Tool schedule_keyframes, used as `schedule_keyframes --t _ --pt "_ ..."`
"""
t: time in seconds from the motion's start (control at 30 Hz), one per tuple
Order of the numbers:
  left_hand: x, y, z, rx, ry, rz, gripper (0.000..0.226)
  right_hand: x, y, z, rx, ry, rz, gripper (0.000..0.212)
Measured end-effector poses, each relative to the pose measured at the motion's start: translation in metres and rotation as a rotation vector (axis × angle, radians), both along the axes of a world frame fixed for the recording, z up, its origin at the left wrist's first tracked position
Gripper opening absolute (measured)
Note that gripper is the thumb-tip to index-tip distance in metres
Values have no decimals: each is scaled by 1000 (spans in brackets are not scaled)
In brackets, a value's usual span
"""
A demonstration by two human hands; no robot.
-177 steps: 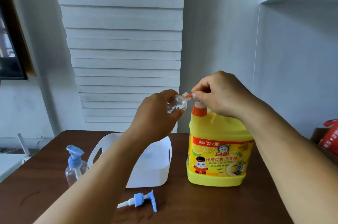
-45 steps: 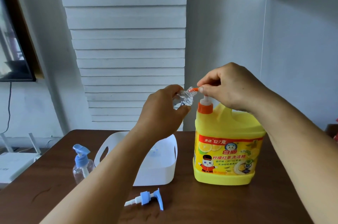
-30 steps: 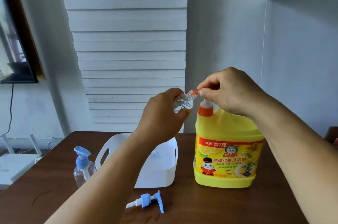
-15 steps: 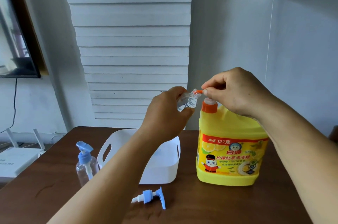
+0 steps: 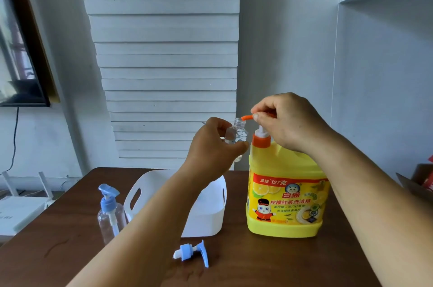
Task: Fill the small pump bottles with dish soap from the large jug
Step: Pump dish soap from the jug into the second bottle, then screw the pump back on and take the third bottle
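Here the open small bottle [image 5: 236, 135] is gripped upright by the left hand [image 5: 214, 146], its mouth just below the orange spout [image 5: 246, 117] of the yellow jug [image 5: 285, 195]. The pump head is pinched by the right hand [image 5: 287, 120], directly above the jug; a downward press is judged next.

Both arms raised fwd; left hand [image 5: 212, 146] fingers curled in a grip, right hand [image 5: 288, 121] pinching w/ thumb & forefinger.

Small bottle [image 5: 236, 134] now upright, pump head [image 5: 247, 117] higher.
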State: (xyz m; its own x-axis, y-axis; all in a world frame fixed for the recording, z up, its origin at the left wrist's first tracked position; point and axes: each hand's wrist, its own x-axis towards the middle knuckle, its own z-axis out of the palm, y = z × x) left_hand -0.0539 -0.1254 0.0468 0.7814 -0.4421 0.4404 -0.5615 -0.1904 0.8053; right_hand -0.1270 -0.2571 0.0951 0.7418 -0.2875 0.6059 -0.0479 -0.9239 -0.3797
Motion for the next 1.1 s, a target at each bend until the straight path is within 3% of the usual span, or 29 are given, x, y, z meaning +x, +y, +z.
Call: schedule_keyframes --t 0.33,0.53,0.67,0.83,0.97,1.1 --pt "-1 17 -2 -67 96 -13 37 -4 13 -3 -69 -46 0 31" --pt "-6 43 -4 -102 116 -9 36 -3 48 -13 -134 -164 45 26" --pt "-7 69 -13 -66 121 41 40 -4 73 -29 -27 -157 163 27" --pt "-8 104 -38 64 166 79 35 1 104 -73 193 122 246 34" --pt "-10 123 -66 174 136 151 38 5 118 -117 148 376 192 25" --pt "-11 133 -87 205 202 173 49 11 125 -154 67 561 204 36"
